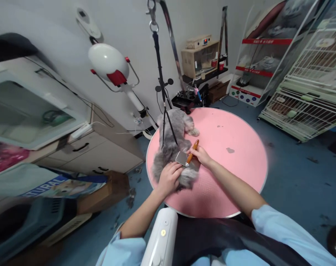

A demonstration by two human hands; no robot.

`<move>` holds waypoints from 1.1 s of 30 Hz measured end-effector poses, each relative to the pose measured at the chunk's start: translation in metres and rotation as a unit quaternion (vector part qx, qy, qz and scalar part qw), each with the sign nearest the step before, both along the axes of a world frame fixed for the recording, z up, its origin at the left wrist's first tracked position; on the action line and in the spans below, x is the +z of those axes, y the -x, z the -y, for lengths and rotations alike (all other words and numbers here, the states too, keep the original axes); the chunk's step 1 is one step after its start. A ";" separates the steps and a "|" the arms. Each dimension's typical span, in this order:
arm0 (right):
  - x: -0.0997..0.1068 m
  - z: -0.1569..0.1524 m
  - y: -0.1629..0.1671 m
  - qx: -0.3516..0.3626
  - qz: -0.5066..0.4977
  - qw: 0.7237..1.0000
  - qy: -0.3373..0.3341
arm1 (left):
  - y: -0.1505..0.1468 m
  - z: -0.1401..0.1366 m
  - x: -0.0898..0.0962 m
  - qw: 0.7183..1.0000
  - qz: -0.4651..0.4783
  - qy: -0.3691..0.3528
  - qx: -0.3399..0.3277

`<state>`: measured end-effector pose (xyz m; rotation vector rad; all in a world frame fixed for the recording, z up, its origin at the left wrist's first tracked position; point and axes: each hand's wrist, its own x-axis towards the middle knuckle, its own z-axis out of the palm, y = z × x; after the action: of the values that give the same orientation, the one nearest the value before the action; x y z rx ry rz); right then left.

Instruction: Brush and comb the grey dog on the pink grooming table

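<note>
A small grey, fluffy dog (172,127) is on the round pink grooming table (240,129), at its left side. Black straps run down from above to its back, and I cannot make out its head. In my right hand (201,155) is a slicker brush (192,152) with an orange-brown wooden handle. Its flat grey head rests at the fur near the dog's rear end. Just beside the brush head, my left hand (170,178) lies over the fur with its fingers together and curled; the fingertips press into the coat and the thumb is hidden.
Tufts of loose fur (230,150) lie on the tabletop and floor. A metal arm (172,40) rises behind the table, with a black tool tray (181,101) near its base. A white dryer (108,62) stands left, a wire cage (309,99) right. A white device (162,236) protrudes before my body.
</note>
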<state>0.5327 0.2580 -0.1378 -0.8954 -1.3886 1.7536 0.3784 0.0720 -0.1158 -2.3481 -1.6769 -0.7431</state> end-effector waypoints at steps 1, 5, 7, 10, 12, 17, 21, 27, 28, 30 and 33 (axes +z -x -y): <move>0.003 0.003 0.004 0.010 -0.010 1.000 0.002 | 0.003 0.011 -0.007 0.999 0.034 -0.031 0.016; 0.012 0.013 0.013 -0.058 -0.026 0.997 -0.040 | 0.006 0.045 -0.035 0.979 0.160 -0.071 0.108; 0.016 0.019 0.016 0.033 -0.034 0.997 -0.063 | 0.005 0.052 -0.044 0.967 0.209 -0.065 0.129; 0.022 0.023 0.019 0.053 -0.023 0.995 -0.077 | 0.009 0.053 -0.053 0.955 0.253 -0.078 0.134; 0.026 0.025 0.020 -0.057 -0.012 0.993 -0.100 | 0.013 0.051 -0.058 0.951 0.269 -0.088 0.125; 0.032 0.032 0.017 0.067 -0.007 0.988 -0.137 | 0.018 0.051 -0.062 0.944 0.288 -0.061 0.147; 0.036 0.028 0.017 -0.081 0.002 0.988 -0.135 | 0.014 0.053 -0.062 0.939 0.295 -0.056 0.165; 0.045 0.030 0.023 0.060 0.020 0.981 -0.183 | 0.005 0.053 -0.068 0.931 0.301 -0.070 0.194; 0.047 0.030 0.024 0.001 0.018 0.982 -0.190 | 0.003 0.053 -0.069 0.929 0.301 -0.076 0.199; 0.049 0.031 0.026 -0.047 0.005 0.978 -0.205 | 0.001 0.053 -0.070 0.925 0.310 -0.087 0.202; 0.048 0.038 0.028 0.093 0.003 0.977 -0.191 | 0.001 0.053 -0.071 0.901 0.366 -0.088 0.215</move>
<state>0.5047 0.2204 -0.0900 -0.5752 -1.7841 1.5363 0.3771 0.0195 -0.1873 -1.5464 -2.1576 -1.7177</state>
